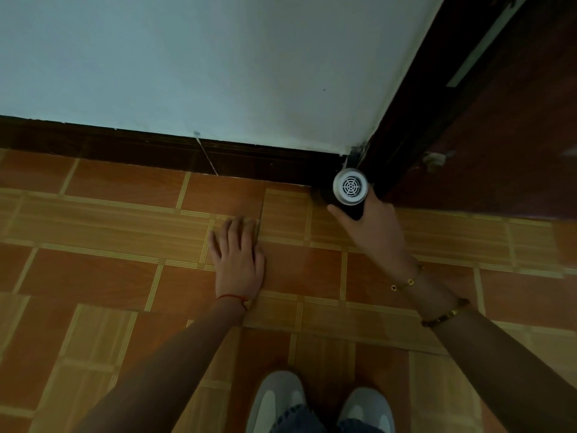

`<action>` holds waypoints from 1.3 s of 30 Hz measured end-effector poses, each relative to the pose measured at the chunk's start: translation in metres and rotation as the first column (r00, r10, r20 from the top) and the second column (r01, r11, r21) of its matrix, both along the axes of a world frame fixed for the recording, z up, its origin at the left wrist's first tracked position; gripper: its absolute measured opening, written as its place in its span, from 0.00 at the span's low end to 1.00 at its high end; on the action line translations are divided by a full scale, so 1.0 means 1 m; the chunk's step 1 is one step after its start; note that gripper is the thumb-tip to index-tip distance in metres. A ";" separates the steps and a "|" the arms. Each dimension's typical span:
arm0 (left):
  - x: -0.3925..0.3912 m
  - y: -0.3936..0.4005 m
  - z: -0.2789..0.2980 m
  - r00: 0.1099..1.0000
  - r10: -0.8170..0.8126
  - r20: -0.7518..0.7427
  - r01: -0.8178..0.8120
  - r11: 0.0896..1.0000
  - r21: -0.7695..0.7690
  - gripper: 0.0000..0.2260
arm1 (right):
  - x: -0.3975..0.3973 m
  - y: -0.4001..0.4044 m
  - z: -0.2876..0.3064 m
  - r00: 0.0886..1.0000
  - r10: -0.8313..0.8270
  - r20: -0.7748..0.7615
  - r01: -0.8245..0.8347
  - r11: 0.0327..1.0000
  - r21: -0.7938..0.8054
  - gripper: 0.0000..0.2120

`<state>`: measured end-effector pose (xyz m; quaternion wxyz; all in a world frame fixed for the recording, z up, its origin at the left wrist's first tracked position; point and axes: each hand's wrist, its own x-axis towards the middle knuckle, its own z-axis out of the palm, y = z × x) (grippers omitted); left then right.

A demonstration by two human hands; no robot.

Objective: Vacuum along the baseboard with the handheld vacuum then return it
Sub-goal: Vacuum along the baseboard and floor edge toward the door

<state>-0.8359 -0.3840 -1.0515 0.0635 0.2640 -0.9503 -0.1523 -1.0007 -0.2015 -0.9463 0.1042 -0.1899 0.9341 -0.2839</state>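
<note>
The left hand (237, 248) lies flat on the tiled floor (109, 276), fingers straight, holding nothing. To its right, the right hand (371, 228) grips the handheld vacuum (349, 190), which sits against the dark baseboard (156, 151) in the corner beside the door frame (415, 120).

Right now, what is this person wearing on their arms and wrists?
Both forearms are bare, no sleeves in view. The left hand has a thin red string bracelet at the wrist. The right hand has a fine gold chain bracelet and, further up, a dark bangle with gold sections.
</note>
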 end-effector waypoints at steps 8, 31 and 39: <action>0.000 0.001 0.002 0.999 0.010 0.031 -0.010 1.000 -0.018 0.23 | 0.004 0.001 0.005 0.999 -0.010 0.054 0.011 1.000 -0.017 0.35; 0.000 0.002 0.003 1.000 0.008 0.020 -0.007 1.000 -0.020 0.22 | -0.008 0.001 0.005 0.997 0.037 0.061 -0.034 0.998 -0.049 0.33; -0.002 -0.002 0.002 1.000 0.014 0.021 -0.014 1.000 -0.005 0.23 | -0.012 0.014 -0.007 0.996 -0.001 0.092 0.013 0.992 -0.127 0.31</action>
